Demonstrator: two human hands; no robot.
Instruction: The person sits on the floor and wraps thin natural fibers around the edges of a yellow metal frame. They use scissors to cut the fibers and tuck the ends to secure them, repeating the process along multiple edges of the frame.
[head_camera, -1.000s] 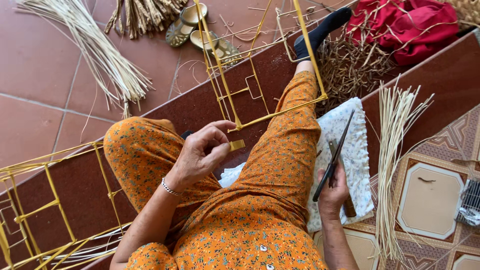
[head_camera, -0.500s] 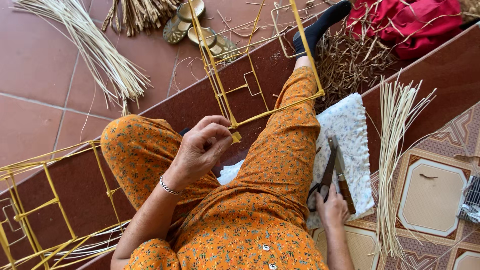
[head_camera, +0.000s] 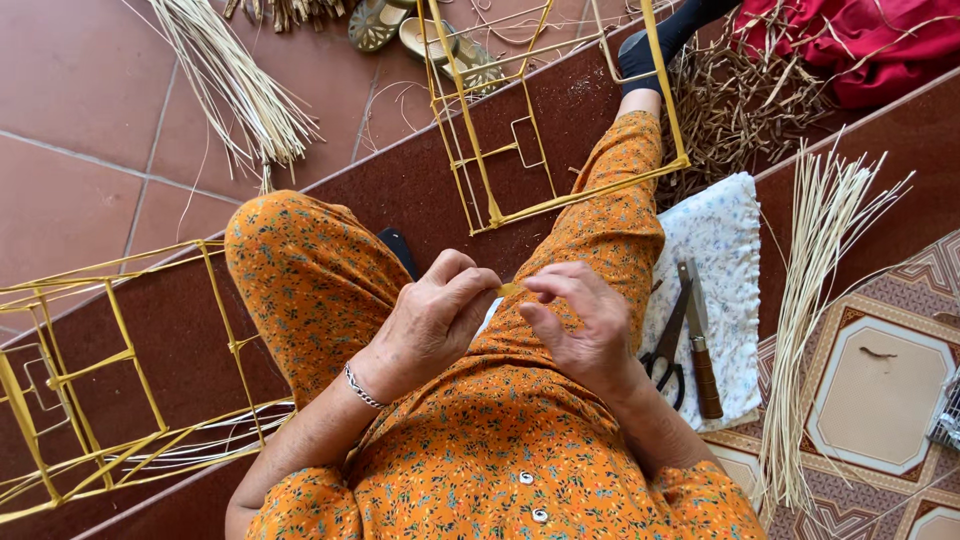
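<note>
Over my lap, my left hand (head_camera: 432, 322) and right hand (head_camera: 580, 325) meet, fingertips pressed together on a small yellow bamboo strip (head_camera: 511, 289), each pinching one end. Just right of my right hand, scissors (head_camera: 668, 343) and a wooden-handled knife (head_camera: 699, 340) lie on a floral cloth (head_camera: 728, 250). Beyond my fingers, a yellow bamboo frame (head_camera: 560, 120) rests across my leg.

It was a home craft corner, worked on the floor; red floor tiles (head_camera: 70, 100) lay to the left and patterned tiles (head_camera: 880, 390) to the near right; yellow strip frames (head_camera: 90, 390), pale reed bundles (head_camera: 820, 300), scissors (head_camera: 665, 345) and sandals (head_camera: 420, 30) lay about.
</note>
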